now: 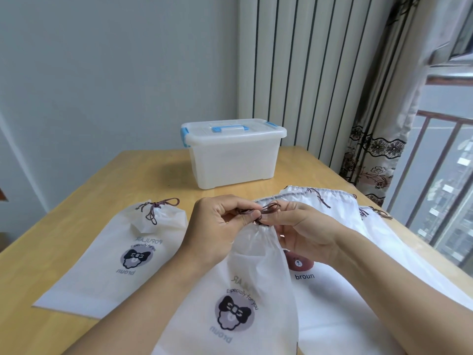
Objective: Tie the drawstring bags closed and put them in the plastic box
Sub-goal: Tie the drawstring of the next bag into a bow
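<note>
Both hands pinch the brown drawstring at the gathered neck of the middle bag on the surface: left hand and right hand each grip a strand. Best to pull the loops outward evenly, snugging the knot down against the gathers.

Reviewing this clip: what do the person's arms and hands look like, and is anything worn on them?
Both forearms are bare as far as the frame shows; no sleeves are visible. The left hand and right hand wear no gloves, and no rings, watch, bracelets or markings can be seen. The fingernails that show look short and unpainted.
</note>
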`<act>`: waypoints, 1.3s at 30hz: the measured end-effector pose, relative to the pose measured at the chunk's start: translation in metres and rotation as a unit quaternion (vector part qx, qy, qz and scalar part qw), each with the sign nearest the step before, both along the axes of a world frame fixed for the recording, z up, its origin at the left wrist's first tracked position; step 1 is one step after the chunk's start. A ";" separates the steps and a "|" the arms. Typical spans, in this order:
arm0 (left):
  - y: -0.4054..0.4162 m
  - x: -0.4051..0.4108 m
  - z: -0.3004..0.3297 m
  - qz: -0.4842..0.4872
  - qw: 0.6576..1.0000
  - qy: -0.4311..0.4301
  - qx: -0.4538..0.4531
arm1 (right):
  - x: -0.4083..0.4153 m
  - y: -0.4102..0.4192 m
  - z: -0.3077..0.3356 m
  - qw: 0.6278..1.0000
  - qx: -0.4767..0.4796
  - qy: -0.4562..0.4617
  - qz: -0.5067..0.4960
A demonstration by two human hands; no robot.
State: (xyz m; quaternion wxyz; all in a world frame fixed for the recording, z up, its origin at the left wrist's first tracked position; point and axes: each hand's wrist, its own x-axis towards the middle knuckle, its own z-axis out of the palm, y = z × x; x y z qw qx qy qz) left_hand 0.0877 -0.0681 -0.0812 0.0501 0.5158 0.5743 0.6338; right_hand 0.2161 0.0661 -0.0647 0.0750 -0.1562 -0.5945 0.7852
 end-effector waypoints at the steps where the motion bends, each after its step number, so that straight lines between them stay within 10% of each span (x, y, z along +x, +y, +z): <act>1: 0.000 0.000 0.000 -0.004 1.000 -0.008 0.002 | 0.001 0.001 0.000 1.000 -0.007 0.011 0.006; 8: -0.001 0.001 0.004 -0.015 0.998 -0.056 0.006 | 0.000 0.004 0.005 0.994 -0.095 0.036 -0.043; 11: -0.001 0.000 0.002 -0.003 0.999 -0.054 -0.008 | 0.001 0.015 0.006 0.987 0.118 0.010 -0.110; 15: 0.000 0.001 -0.001 0.008 0.999 -0.033 -0.037 | 0.005 0.021 0.003 0.888 0.456 -0.038 -0.043; 23: 0.001 0.002 -0.001 -0.005 0.998 -0.055 -0.041 | 0.003 0.013 0.004 0.949 0.276 0.139 -0.058; 39: 0.002 0.002 -0.002 -0.053 0.980 -0.188 -0.043 | 0.003 -0.002 0.005 0.960 0.254 0.113 -0.039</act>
